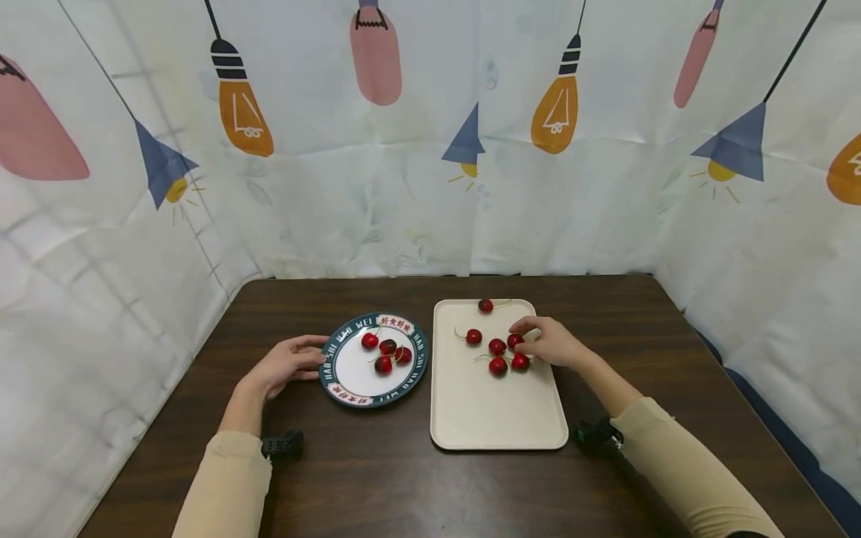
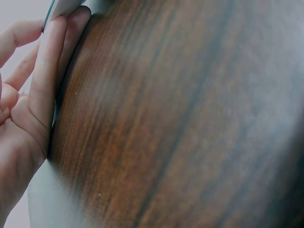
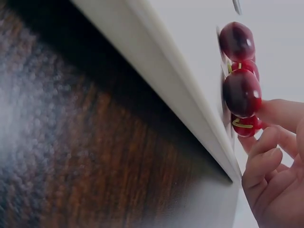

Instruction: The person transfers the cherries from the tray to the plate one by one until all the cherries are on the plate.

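Observation:
A round white plate (image 1: 356, 370) with a dark teal patterned rim holds several red cherries (image 1: 383, 365). My left hand (image 1: 289, 364) grips its left rim; in the left wrist view the fingers (image 2: 50, 61) meet the plate edge (image 2: 61, 7) close over the table. To the right lies a cream rectangular tray (image 1: 498, 418) bearing several more stemmed cherries (image 1: 498, 366). Over its right side my right hand (image 1: 553, 344) pinches a cherry (image 1: 514, 341) between thumb and fingertips. Other cherries (image 3: 242, 92) crowd close to these fingers in the right wrist view, partly hiding the pinched one.
Both plate and tray rest on a dark brown wooden table (image 1: 363, 478). One cherry (image 1: 486, 305) lies apart at the tray's far edge. A white curtain (image 1: 403, 224) printed with lamps and bulbs surrounds the table's back and sides.

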Demonstrator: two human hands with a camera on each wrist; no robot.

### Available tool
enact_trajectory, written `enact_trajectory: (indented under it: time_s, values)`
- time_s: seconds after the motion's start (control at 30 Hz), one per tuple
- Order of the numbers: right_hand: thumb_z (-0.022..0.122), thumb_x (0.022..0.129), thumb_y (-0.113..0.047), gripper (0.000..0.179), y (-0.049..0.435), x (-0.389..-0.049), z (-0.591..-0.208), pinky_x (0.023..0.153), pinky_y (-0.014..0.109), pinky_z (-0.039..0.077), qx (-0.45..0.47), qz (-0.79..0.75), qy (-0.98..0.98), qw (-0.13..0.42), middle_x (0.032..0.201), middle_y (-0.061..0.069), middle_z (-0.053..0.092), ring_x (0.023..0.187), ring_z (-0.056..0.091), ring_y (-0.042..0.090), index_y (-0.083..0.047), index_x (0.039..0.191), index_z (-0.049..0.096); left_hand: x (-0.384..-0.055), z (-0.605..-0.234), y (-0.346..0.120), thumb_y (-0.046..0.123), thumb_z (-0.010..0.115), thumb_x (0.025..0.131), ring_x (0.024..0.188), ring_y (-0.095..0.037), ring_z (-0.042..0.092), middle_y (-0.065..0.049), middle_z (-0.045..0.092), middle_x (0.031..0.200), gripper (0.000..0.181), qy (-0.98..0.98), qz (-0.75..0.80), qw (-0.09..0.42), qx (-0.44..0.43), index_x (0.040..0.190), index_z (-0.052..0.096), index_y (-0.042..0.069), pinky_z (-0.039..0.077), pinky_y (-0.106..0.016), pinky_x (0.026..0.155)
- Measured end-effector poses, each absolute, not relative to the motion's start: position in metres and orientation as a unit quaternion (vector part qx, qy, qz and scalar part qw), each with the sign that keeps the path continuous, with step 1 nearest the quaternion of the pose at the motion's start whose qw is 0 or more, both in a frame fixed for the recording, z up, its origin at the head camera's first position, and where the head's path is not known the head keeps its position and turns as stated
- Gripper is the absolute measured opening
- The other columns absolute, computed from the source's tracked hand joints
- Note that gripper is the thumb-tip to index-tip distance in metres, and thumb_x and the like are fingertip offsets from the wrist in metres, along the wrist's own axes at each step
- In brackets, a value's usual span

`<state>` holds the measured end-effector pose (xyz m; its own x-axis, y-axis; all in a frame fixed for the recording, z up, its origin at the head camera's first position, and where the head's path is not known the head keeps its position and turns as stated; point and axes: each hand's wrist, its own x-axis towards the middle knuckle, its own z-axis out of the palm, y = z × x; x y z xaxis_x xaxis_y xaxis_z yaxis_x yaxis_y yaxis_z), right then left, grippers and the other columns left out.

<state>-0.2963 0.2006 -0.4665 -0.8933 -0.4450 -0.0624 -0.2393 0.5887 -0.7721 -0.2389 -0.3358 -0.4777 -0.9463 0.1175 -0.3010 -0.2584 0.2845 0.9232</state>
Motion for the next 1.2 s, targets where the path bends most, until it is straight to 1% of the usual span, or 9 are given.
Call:
enact_trajectory:
  time_s: [0.13,0.3,0.5,0.7,0.8,0.87,0.93,1.1,1.2]
  values:
    - [0.074,0.094,-0.012,0.032,0.199,-0.297,-0.467,0.065,0.033,0.056,-0.196,-0.394,0.890,0.122,0.121,0.016,0.065,0.086,0.063,0.025,-0.007,0.125,0.067,-0.238,-0.478,-0.336,0.020,0.067,0.102,0.108,-0.022,0.066,-0.023,0.050,0.143,0.060,0.784,0.598,0.160,-0.047,0.154,0.042,0.002,0.058,-0.035,0.092]
    - [0.075,0.093,-0.011,0.032,0.195,-0.295,-0.465,0.071,0.033,0.055,-0.202,-0.378,0.896,0.118,0.119,0.014,0.066,0.094,0.061,0.026,-0.007,0.124,0.068,-0.237,-0.478,-0.336,0.020,0.067,0.102,0.108,-0.022,0.066,-0.023,0.051,0.143,0.061,0.785,0.596,0.161,-0.052,0.154,0.042,0.002,0.058,-0.034,0.091]
    - [0.076,0.092,-0.011,0.032,0.194,-0.293,-0.465,0.078,0.038,0.057,-0.203,-0.373,0.898,0.110,0.117,0.012,0.067,0.099,0.061,0.028,-0.006,0.123,0.068,-0.235,-0.480,-0.336,0.021,0.068,0.102,0.107,-0.022,0.066,-0.023,0.052,0.142,0.061,0.783,0.599,0.161,-0.052,0.154,0.042,0.002,0.058,-0.034,0.091]
    - [0.076,0.092,-0.015,0.032,0.194,-0.293,-0.465,0.087,0.046,0.057,-0.190,-0.382,0.899,0.104,0.116,0.011,0.067,0.105,0.061,0.030,-0.008,0.122,0.069,-0.235,-0.480,-0.336,0.021,0.068,0.101,0.105,-0.022,0.067,-0.021,0.057,0.136,0.062,0.783,0.599,0.162,-0.050,0.154,0.042,0.001,0.058,-0.034,0.090]
    - [0.075,0.093,-0.015,0.031,0.194,-0.293,-0.464,0.089,0.047,0.056,-0.187,-0.386,0.898,0.097,0.117,0.011,0.067,0.107,0.060,0.030,-0.007,0.123,0.069,-0.235,-0.480,-0.336,0.020,0.068,0.101,0.106,-0.021,0.067,-0.021,0.056,0.137,0.061,0.782,0.600,0.162,-0.048,0.154,0.042,0.001,0.058,-0.034,0.091]
    - [0.075,0.093,-0.014,0.031,0.195,-0.294,-0.463,0.089,0.045,0.055,-0.184,-0.390,0.898,0.091,0.116,0.011,0.067,0.107,0.060,0.029,-0.008,0.122,0.069,-0.236,-0.479,-0.336,0.020,0.068,0.101,0.106,-0.021,0.066,-0.021,0.055,0.138,0.061,0.782,0.601,0.161,-0.047,0.154,0.043,0.001,0.058,-0.034,0.090]
    - [0.075,0.094,-0.015,0.030,0.195,-0.295,-0.462,0.085,0.042,0.056,-0.183,-0.393,0.897,0.086,0.116,0.011,0.067,0.104,0.060,0.028,-0.008,0.122,0.069,-0.237,-0.479,-0.336,0.020,0.067,0.101,0.105,-0.021,0.066,-0.021,0.055,0.137,0.061,0.781,0.602,0.160,-0.046,0.153,0.043,0.001,0.058,-0.034,0.090]
    - [0.075,0.094,-0.017,0.030,0.195,-0.297,-0.454,0.063,0.036,0.056,-0.176,-0.412,0.890,0.085,0.118,0.013,0.066,0.087,0.060,0.025,-0.008,0.123,0.068,-0.238,-0.478,-0.336,0.019,0.067,0.101,0.105,-0.021,0.066,-0.022,0.055,0.136,0.060,0.780,0.603,0.162,-0.044,0.153,0.043,0.001,0.058,-0.035,0.091]
    - [0.075,0.095,-0.018,0.031,0.194,-0.298,-0.449,0.059,0.035,0.055,-0.175,-0.423,0.885,0.087,0.119,0.014,0.065,0.080,0.060,0.026,-0.008,0.124,0.068,-0.239,-0.477,-0.335,0.020,0.068,0.101,0.106,-0.021,0.066,-0.022,0.053,0.140,0.061,0.780,0.603,0.162,-0.043,0.154,0.042,0.001,0.058,-0.035,0.091]
